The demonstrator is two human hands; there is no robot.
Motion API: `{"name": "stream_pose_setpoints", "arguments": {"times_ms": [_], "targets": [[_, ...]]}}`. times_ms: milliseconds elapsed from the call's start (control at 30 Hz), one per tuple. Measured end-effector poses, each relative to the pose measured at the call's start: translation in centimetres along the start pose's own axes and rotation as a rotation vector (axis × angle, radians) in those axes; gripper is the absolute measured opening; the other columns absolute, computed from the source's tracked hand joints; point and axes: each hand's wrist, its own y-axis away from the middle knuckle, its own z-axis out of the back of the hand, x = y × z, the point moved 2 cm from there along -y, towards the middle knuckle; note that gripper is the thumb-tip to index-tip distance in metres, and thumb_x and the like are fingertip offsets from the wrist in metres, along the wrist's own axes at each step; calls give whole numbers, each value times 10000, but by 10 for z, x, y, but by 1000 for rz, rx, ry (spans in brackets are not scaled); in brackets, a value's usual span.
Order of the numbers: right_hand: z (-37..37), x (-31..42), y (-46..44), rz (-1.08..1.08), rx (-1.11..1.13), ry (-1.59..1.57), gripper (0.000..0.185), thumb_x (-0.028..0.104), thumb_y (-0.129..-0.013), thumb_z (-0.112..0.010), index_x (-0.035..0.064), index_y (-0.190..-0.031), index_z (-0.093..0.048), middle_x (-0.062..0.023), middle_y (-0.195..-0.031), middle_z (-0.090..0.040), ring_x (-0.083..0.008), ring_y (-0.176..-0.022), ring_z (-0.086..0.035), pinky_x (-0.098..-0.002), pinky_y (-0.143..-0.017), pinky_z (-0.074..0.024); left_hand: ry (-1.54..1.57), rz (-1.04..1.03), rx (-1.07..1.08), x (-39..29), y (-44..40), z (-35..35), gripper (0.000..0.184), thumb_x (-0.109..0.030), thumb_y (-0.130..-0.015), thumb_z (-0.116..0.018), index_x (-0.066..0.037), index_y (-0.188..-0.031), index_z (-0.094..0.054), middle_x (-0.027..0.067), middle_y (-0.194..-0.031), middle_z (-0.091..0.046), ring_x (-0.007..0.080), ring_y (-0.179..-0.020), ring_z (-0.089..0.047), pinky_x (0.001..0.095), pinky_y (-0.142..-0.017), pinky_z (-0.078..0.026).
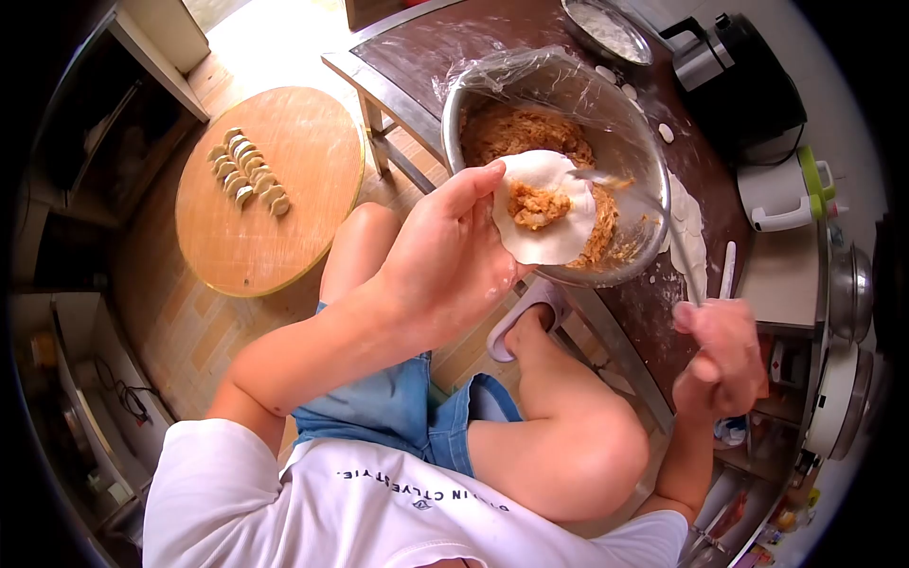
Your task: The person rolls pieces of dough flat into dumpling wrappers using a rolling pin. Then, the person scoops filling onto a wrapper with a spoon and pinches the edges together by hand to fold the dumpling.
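On the fingers of my left hand point(440, 246) lies a round white dumpling wrapper point(559, 241), my thumb pressing its near edge. A lump of orange-brown filling point(537, 206) sits in the wrapper's middle. My right hand point(721, 355), partly blurred, is closed around the handle of a metal spoon point(653, 204). The spoon's head is at the wrapper's far edge, with a bit of filling beside it. Beneath both is a large metal bowl point(453, 118) holding more filling point(511, 133), with clear plastic wrap point(568, 80) over its far side.
Flour and several wrappers point(686, 227) lie on the brown table point(398, 57), with a floured bowl point(606, 33) behind. A black appliance point(753, 90) and a white-green one point(781, 194) stand right. At left, a round wooden board point(303, 237) carries rows of folded dumplings point(248, 166).
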Motion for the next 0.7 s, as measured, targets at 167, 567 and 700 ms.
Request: {"name": "stream_pose_setpoints", "arguments": {"times_ms": [167, 567, 700], "targets": [[3, -5, -1, -558, -211, -377, 455, 395, -881, -518, -47, -940, -608, -95, -680, -587, -133, -576, -523, -211, -485, -412, -39, 93, 5, 0, 1, -4, 433, -306, -962, -263, 6, -1203, -441, 113, -1183, -531, 218, -1083, -516, 365, -964, -377], [8, -10, 1, -391, -134, -374, 425, 359, -887, -526, -54, -908, -620, -97, -653, -598, -122, -546, -519, -186, -466, -370, -95, 124, 79, -5, 0, 2, 541, -389, -950, -259, 21, -1290, -359, 156, -1309, -431, 264, -1194, -442, 380, -1029, -318], [-3, -9, -5, -339, -54, -286, 418, 360, -890, -518, -45, -884, -620, -93, -647, -602, -124, -538, -506, -191, -466, -369, -195, 180, 96, -5, 3, -2, 557, -397, -948, -267, 30, -1297, -347, 163, -1314, -422, 268, -1209, -427, 381, -1027, -326]]}}
